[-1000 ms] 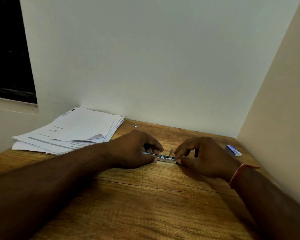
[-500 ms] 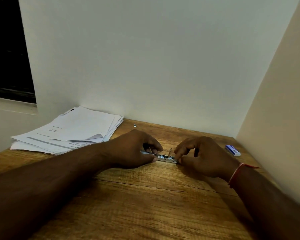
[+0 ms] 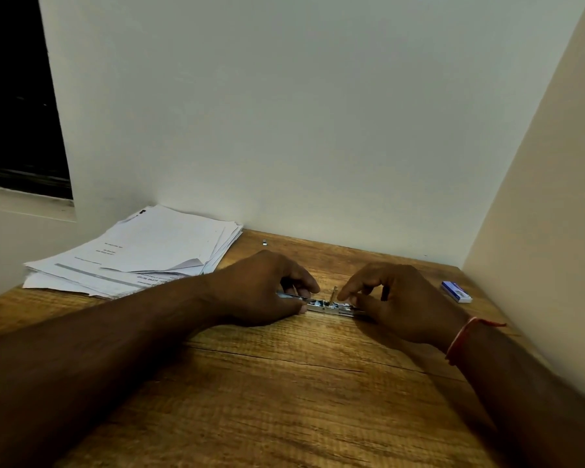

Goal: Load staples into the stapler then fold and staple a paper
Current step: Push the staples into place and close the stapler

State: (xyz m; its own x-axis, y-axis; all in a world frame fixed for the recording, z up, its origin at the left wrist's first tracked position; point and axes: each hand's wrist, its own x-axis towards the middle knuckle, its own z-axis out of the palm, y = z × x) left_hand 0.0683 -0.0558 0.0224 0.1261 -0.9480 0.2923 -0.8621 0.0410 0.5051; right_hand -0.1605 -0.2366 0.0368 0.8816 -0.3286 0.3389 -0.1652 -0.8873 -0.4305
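wooden desk (image 3: 284,400) in a wall corner. paper stack (image 3: 142,251) lies far left. stapler (image 3: 328,304) lies mid-desk, held at both ends: left hand (image 3: 267,292) grip closed on its left end, right hand (image 3: 395,298) pinched on the right. staple box (image 3: 456,291) sits far right.

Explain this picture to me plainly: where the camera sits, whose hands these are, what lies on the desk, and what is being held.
The one view comes from a camera worn on a person's head, looking down at their own bare hands. No machine is involved. The left hand and right hand each grip one end of an opened metal stapler lying on the wooden desk. A loose pile of printed papers lies at the far left. A small blue box, probably staples, lies at the right near the wall. The right wrist wears a red thread.
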